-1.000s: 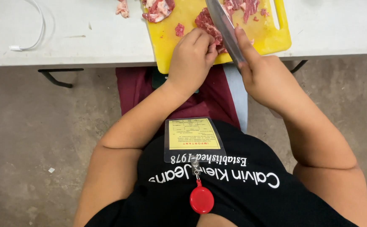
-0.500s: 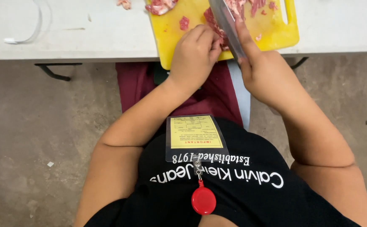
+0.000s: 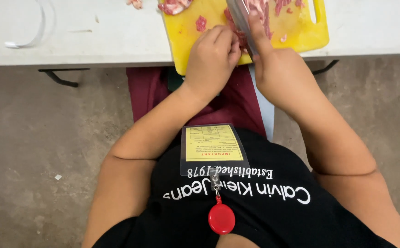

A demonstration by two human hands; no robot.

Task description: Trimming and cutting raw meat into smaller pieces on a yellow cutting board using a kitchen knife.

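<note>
Cutting meat on the yellow board.
Your right hand grips the knife; your left hand, fingers curled, pins raw meat on the cutting board at the desk's near edge.

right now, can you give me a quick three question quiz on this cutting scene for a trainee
1. True or false: the left hand presses down on the raw meat beside the knife blade.
2. Which colour is the cutting board? A green, B yellow, C white.
3. Fill in: the right hand grips the knife with its ____ finger laid along the blade.

Key
1. True. The curled fingers rest on the meat just left of the blade.
2. B. The board is yellow and lies on the white table, its near edge overhanging.
3. Index.
</note>
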